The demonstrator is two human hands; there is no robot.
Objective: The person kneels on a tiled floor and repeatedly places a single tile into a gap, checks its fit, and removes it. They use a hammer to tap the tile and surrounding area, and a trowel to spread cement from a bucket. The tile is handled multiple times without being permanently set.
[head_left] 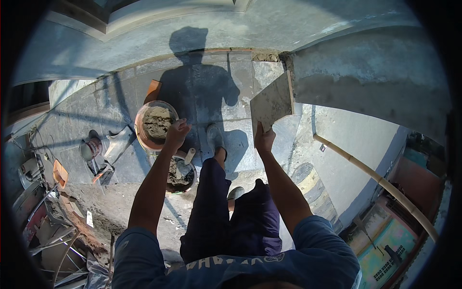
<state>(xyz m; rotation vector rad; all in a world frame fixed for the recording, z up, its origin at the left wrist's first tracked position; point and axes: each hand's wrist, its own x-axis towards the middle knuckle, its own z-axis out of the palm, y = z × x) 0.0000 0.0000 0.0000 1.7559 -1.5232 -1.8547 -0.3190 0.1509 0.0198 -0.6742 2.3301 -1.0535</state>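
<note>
My left hand (177,133) is closed at the right rim of a reddish-brown bucket (140,126), which holds lumpy grey mortar (159,120). My right hand (264,138) grips the near edge of a flat, mortar-stained grey board (272,103), held tilted out in front of me. Closer to my legs stands a second bucket (192,180), also with mortar in it. A trowel (183,168) rests in that one, its pale handle (190,155) pointing up. My left forearm partly covers this second bucket.
Grey tiles (236,103) run up to a plastered wall (144,53). An orange-brown piece (153,91) lies behind the first bucket. A pot (90,148) and scraps stand at left, beyond them an orange dustpan-like thing (60,173) and debris. A bamboo pole (375,178) crosses the right side.
</note>
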